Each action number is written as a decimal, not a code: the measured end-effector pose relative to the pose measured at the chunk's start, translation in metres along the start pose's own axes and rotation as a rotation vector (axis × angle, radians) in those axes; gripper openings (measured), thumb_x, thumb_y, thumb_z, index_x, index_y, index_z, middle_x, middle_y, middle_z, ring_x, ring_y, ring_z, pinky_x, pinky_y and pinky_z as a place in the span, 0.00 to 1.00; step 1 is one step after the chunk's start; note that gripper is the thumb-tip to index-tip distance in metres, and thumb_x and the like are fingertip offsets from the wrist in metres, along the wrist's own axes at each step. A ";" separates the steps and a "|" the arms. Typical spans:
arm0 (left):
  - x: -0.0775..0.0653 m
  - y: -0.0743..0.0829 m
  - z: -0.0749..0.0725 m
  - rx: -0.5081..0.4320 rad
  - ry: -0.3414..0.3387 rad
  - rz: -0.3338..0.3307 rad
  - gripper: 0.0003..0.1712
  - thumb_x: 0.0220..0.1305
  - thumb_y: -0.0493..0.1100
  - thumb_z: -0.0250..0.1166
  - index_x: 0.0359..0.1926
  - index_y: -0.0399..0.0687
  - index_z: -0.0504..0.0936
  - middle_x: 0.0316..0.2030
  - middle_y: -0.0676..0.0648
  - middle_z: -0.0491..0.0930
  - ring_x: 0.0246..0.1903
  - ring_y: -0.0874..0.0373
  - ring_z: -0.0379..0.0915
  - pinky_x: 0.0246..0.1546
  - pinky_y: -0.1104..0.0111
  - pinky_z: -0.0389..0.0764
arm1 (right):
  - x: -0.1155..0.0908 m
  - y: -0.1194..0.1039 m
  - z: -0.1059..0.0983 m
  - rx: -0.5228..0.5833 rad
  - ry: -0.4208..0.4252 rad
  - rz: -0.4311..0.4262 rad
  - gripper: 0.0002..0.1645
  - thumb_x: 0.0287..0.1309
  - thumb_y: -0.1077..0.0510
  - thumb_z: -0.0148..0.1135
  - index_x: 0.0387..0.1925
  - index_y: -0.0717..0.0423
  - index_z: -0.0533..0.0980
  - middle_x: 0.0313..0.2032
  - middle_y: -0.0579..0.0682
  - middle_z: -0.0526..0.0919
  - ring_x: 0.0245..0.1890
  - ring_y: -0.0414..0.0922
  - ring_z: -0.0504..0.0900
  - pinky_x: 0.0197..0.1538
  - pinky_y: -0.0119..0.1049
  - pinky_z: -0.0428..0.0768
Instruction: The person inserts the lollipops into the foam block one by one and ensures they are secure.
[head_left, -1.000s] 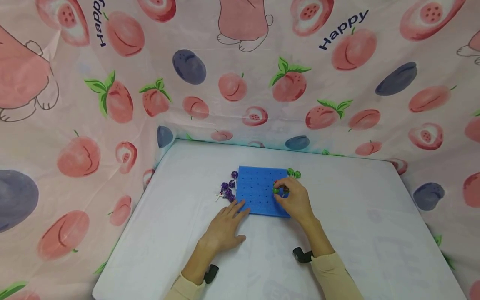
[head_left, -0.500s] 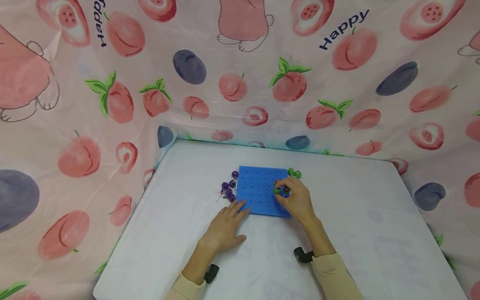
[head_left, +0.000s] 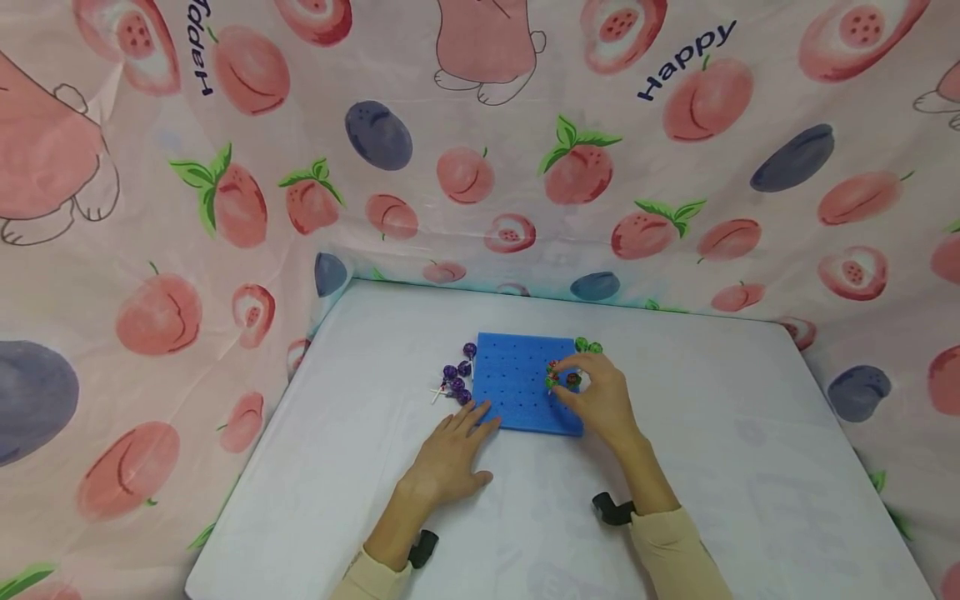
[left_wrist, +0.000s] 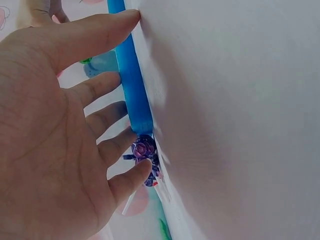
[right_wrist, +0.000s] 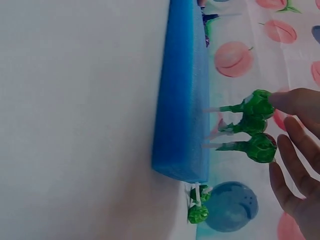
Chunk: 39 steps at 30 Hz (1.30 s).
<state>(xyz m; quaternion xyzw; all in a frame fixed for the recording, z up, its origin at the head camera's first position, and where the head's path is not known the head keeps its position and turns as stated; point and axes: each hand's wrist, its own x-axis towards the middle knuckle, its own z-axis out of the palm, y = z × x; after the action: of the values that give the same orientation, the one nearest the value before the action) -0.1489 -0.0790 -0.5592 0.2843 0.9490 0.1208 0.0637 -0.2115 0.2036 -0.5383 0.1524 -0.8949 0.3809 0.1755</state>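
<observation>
Three green pops (right_wrist: 255, 125) stand in the blue board (head_left: 510, 367), right at the fingertips of the right hand (head_left: 603, 400), which has loose, parted fingers. Two more green pops (head_left: 595, 348) lie by the board's far right corner. The left hand (head_left: 445, 458) is spread flat at the near left corner, beside at least five purple pops (head_left: 457, 384). The cloth (head_left: 517, 142) says "Happy".

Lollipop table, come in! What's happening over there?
Left hand: outstretched at corner of blue foam board. Right hand: by green-wrapped lollipops stuck in it, grip unclear. Nothing visibly blocking.
</observation>
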 end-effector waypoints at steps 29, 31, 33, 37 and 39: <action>-0.003 0.000 -0.001 -0.022 -0.001 0.004 0.48 0.64 0.58 0.73 0.80 0.53 0.64 0.82 0.44 0.53 0.81 0.44 0.47 0.77 0.48 0.61 | 0.012 0.036 -0.004 -0.034 0.220 0.116 0.08 0.59 0.66 0.73 0.41 0.63 0.85 0.42 0.57 0.88 0.41 0.55 0.88 0.47 0.54 0.87; -0.003 0.001 -0.001 -0.025 -0.001 0.006 0.48 0.64 0.58 0.73 0.80 0.53 0.64 0.82 0.44 0.53 0.81 0.44 0.47 0.77 0.48 0.61 | 0.010 0.041 -0.005 -0.050 0.217 0.167 0.09 0.59 0.65 0.73 0.42 0.63 0.85 0.43 0.58 0.87 0.41 0.56 0.88 0.46 0.54 0.87; -0.003 0.001 0.000 -0.027 0.005 0.010 0.48 0.64 0.57 0.73 0.80 0.52 0.65 0.82 0.44 0.53 0.81 0.44 0.47 0.76 0.48 0.61 | 0.010 0.045 -0.005 -0.064 0.220 0.209 0.09 0.60 0.65 0.72 0.42 0.64 0.85 0.43 0.58 0.87 0.40 0.56 0.88 0.46 0.54 0.87; -0.003 0.002 -0.001 -0.022 0.005 0.006 0.48 0.63 0.58 0.74 0.79 0.53 0.65 0.82 0.44 0.53 0.81 0.44 0.47 0.76 0.48 0.61 | 0.010 0.053 -0.007 -0.080 0.232 0.271 0.10 0.61 0.64 0.71 0.44 0.64 0.85 0.43 0.59 0.87 0.39 0.56 0.89 0.44 0.54 0.87; -0.004 0.002 -0.001 -0.011 0.004 0.001 0.48 0.63 0.58 0.73 0.79 0.53 0.65 0.82 0.45 0.53 0.81 0.44 0.47 0.77 0.48 0.61 | 0.010 0.056 -0.009 -0.087 0.215 0.309 0.12 0.62 0.62 0.70 0.46 0.64 0.85 0.43 0.60 0.86 0.39 0.57 0.89 0.43 0.54 0.87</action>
<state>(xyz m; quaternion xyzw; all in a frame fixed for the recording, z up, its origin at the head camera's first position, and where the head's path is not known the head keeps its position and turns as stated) -0.1449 -0.0793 -0.5576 0.2840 0.9483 0.1266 0.0635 -0.2417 0.2455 -0.5633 -0.0361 -0.8994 0.3785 0.2158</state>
